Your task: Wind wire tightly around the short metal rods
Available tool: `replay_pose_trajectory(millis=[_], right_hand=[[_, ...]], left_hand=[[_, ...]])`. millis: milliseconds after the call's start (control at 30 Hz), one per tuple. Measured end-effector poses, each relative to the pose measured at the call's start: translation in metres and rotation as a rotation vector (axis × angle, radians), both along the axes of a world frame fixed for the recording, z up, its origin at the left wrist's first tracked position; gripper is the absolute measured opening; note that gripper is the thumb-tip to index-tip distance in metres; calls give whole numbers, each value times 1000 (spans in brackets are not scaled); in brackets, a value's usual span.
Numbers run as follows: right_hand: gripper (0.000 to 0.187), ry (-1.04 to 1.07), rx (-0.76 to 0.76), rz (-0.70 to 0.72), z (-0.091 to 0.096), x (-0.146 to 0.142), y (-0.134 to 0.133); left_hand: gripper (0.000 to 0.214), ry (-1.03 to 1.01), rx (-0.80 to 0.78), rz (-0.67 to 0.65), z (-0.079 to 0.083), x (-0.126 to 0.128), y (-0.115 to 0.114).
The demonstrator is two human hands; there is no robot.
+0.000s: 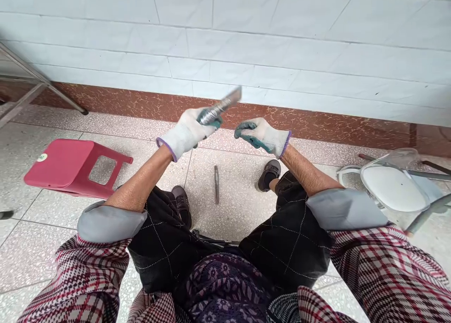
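Metal bar [221, 106], grey, ridged and shiny along the shaft with a flat brownish end, is up in the left hand [193, 127] in the head view. Left hand is clamped around the near part of the shaft; flat end free, angled up and right, in front of the red-brown marbled skirting [134, 101] under the white tiled wall [250, 50]. Free end is blurred, can't read its edge.

Right hand [259, 134] is near, not touching the bar. Fingers curled in; can't tell if anything sits inside. Both hands wear white knit gloves [278, 139] with green coating and purple cuffs.

Handling, my judgement: stiff, no flex, not fragile. Probably dense, but one hand carries it. Ridges plus glove coating should give decent friction; flat end looks smoother, likely more slippery, maybe sharp. Best hold: full wrap on the ridged shaft, fingers off the flat end. Gripping near one end makes it tip-heavy, could twist.

Slim dark metal rod [216, 185] lies untouched on the speckled pale floor [239, 205], between two dark shoes [182, 204]. Red plastic stool [66, 161] to the left, white-seated chair [394, 187] to the right, metal-legged frame [65, 97] far left by the wall.
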State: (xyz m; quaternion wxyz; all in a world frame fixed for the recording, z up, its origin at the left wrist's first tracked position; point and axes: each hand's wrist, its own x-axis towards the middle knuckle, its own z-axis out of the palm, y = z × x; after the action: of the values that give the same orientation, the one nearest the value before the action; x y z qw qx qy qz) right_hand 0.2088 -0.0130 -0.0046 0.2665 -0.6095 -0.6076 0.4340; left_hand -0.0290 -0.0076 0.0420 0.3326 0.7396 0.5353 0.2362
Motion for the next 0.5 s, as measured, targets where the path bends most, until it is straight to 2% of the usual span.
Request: replay_pose_trajectory(millis=[133, 267, 333, 433, 500], right_hand=[[15, 40, -17, -24, 1, 8, -3], [14, 43, 2, -73, -5, 32, -1], [12, -23, -4, -118, -14, 47, 2], [8, -159, -25, -187, -30, 77, 8], [7, -219, -42, -233, -41, 99, 11]], left_hand=[[36, -218, -84, 198, 11, -12, 5], [33, -553, -175, 200, 24, -34, 6], [34, -687, -165, 202, 32, -47, 6], [48, -725, -111, 250, 41, -65, 5], [46, -591, -90, 320, 44, -76, 6]])
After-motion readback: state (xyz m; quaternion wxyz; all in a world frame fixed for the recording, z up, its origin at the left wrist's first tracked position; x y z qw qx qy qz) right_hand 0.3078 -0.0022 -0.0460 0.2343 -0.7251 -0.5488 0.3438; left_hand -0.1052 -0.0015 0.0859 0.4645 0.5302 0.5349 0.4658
